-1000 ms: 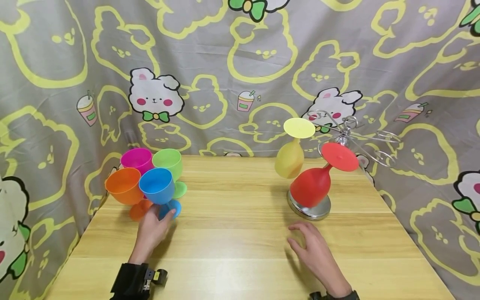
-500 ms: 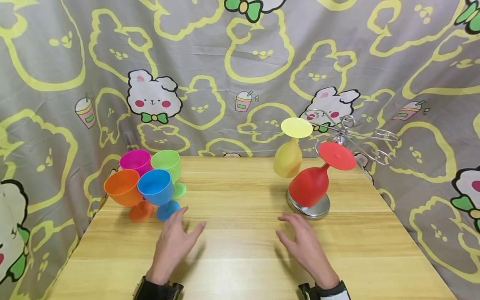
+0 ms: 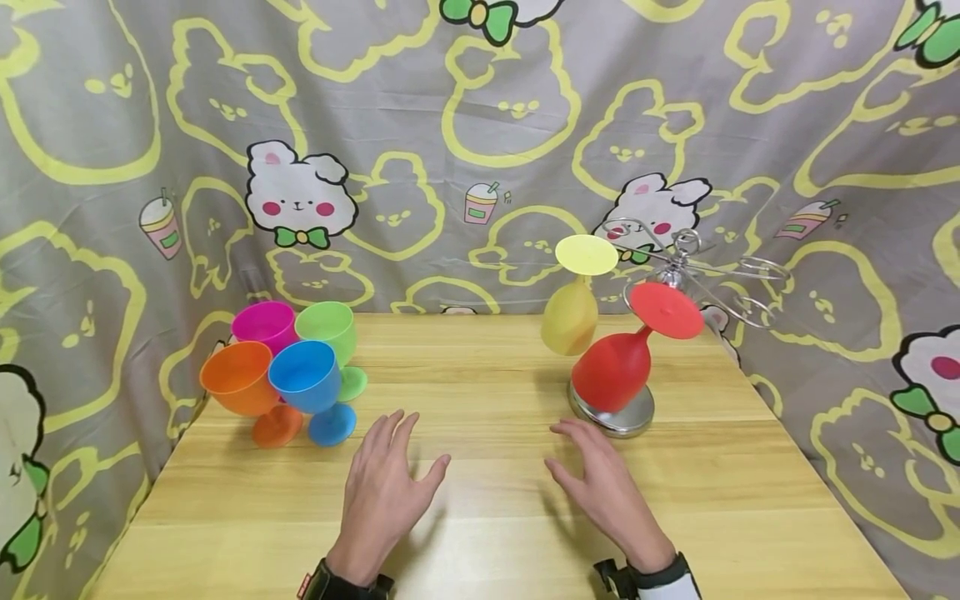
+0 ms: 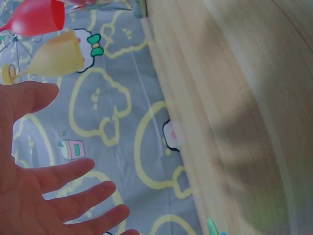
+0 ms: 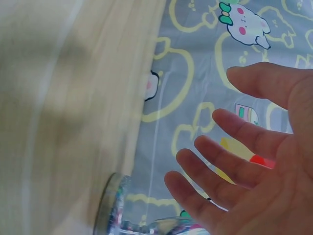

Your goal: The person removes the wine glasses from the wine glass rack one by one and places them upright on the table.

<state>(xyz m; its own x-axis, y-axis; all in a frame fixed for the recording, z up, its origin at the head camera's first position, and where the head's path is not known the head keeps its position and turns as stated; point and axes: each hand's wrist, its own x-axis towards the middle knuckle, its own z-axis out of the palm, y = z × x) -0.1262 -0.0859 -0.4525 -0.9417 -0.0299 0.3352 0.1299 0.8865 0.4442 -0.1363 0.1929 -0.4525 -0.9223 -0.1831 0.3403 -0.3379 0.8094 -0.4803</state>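
Note:
My left hand (image 3: 386, 492) is over the table with its fingers spread, to the right of the blue goblet (image 3: 306, 379) and holding nothing. Behind and beside that goblet stand an orange goblet (image 3: 238, 382), a magenta goblet (image 3: 264, 325) and a green goblet (image 3: 328, 329), all upright. My right hand (image 3: 607, 492) hovers, fingers relaxed and apart, in front of the metal rack's round base (image 3: 626, 417). From the rack (image 3: 675, 267) a red goblet (image 3: 613, 371) and a yellow goblet (image 3: 572, 317) hang upside down, the red one tilted. In the left wrist view the palm is bare.
The wooden table (image 3: 465, 383) runs back to a patterned grey curtain (image 3: 420, 92), which also encloses both sides. Wire arms with looped ends stick out from the rack toward the right and back.
My left hand has let go of the blue goblet's foot and moved right, its fingers spreading. My right hand has shifted slightly left and up. The goblets stay in place.

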